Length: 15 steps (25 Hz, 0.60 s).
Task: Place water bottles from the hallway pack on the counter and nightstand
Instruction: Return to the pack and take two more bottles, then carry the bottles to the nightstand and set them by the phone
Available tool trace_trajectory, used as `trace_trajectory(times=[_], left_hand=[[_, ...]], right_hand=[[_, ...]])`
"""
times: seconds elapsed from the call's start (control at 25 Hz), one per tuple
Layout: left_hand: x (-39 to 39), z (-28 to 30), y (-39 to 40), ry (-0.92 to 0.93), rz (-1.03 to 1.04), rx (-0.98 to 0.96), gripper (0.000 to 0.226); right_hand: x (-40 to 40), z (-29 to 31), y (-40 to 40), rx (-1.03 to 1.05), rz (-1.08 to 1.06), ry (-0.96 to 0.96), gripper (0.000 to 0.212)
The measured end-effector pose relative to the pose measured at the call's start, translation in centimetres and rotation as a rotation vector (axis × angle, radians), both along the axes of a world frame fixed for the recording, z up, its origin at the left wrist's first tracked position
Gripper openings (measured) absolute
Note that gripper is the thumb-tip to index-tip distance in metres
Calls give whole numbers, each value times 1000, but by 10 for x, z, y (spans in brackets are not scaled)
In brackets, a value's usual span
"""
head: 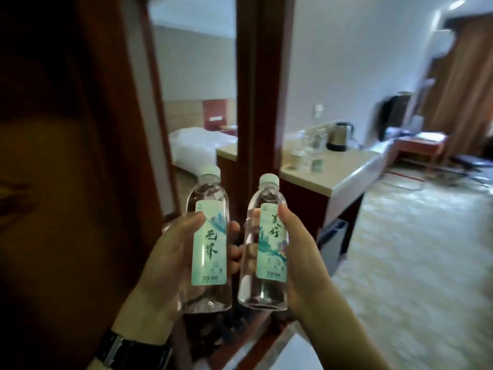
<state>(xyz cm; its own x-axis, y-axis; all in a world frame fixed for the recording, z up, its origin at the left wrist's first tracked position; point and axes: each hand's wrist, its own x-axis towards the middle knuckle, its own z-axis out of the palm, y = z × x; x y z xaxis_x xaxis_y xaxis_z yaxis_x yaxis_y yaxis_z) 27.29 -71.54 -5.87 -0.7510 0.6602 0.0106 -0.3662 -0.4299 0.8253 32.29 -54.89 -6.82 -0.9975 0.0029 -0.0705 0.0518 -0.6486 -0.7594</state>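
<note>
I hold two clear water bottles upright in front of me, side by side. The left water bottle (209, 241) has a white cap and a pale green label, and my left hand (170, 252) is shut around it, thumb on the label. The right water bottle (266, 244) looks the same, and my right hand (301, 252) grips it from the right. Ahead on the right stands the beige counter (344, 169) on dark wood. The nightstand (228, 128) shows dimly in a wall mirror, beside the bed.
A kettle (340, 136), glasses (312, 145) and a cup stand on the counter. A dark wooden door or panel (66, 129) fills the left. A tall mirror (197, 102) reflects a white bed. Carpeted floor (416, 249) opens to the right, with chairs (424, 145) and curtains beyond.
</note>
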Motion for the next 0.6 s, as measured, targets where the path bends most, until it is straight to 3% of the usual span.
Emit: trace_trajectory(times=[0.24,0.6], left_hand=[[-16,2,241,-50,-250,-9,43],[-81,-9,503,-141,-591,62,50]], right_hand=[[37,10,209,6,-346,10,45],[8,13,434,70,-679,-7,44]])
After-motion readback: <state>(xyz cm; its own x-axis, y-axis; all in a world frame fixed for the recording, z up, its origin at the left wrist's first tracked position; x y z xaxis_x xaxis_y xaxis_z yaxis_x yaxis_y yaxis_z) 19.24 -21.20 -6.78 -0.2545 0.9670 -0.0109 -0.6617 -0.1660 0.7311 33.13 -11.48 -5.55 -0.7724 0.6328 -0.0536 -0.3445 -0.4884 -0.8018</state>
